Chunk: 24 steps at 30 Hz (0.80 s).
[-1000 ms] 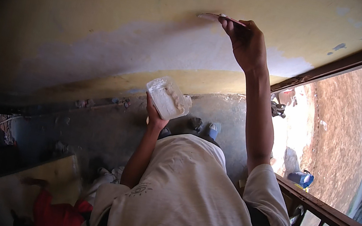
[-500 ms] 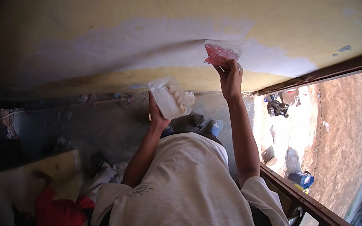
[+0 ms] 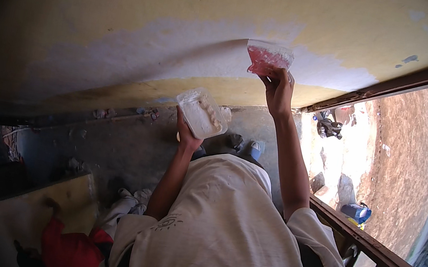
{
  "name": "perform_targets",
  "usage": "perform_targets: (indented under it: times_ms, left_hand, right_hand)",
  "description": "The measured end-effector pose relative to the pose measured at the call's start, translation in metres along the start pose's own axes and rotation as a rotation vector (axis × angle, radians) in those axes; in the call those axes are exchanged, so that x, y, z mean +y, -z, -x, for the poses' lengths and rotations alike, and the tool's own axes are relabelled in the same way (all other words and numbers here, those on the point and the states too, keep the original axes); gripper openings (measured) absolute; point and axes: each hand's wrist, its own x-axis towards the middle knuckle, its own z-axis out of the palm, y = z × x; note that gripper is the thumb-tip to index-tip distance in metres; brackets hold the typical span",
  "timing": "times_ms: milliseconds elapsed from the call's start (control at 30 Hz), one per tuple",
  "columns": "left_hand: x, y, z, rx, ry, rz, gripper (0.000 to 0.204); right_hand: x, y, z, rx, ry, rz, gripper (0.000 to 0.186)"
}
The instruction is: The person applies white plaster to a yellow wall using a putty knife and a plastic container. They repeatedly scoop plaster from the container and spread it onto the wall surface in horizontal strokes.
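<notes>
Red flat scraper with white-smeared edge (image 3: 268,61), gripped by right hand (image 3: 278,94), far edge against whitened patch of yellow painted wall (image 3: 149,13). Clear plastic box of white paste (image 3: 214,133) held in left hand (image 3: 186,135), fingers mostly hidden beneath. Right of right hand, dark brown wooden door frame (image 3: 391,85); past it, dark crumpled bundle (image 3: 329,127), hard to make out. Lower left of left hand, red-clothed person (image 3: 70,251), partly lost in black rim.
</notes>
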Motion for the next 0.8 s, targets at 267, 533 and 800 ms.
perform_targets:
  times_ms: [267, 533, 800]
  left_hand:
    - [-0.001, 0.015, -0.006, -0.028, 0.004, 0.017, 0.061]
    - [0.0, 0.011, -0.001, 0.009, 0.012, 0.016, 0.062]
    - [-0.004, 0.016, -0.002, -0.017, 0.026, 0.002, 0.063]
  right_hand:
    - [0.006, 0.005, -0.002, -0.021, 0.016, -0.001, 0.023]
    - [-0.033, 0.0, 0.004, 0.022, -0.047, -0.079, 0.027]
    - [-0.03, 0.0, -0.007, -0.061, -0.128, 0.061, 0.037]
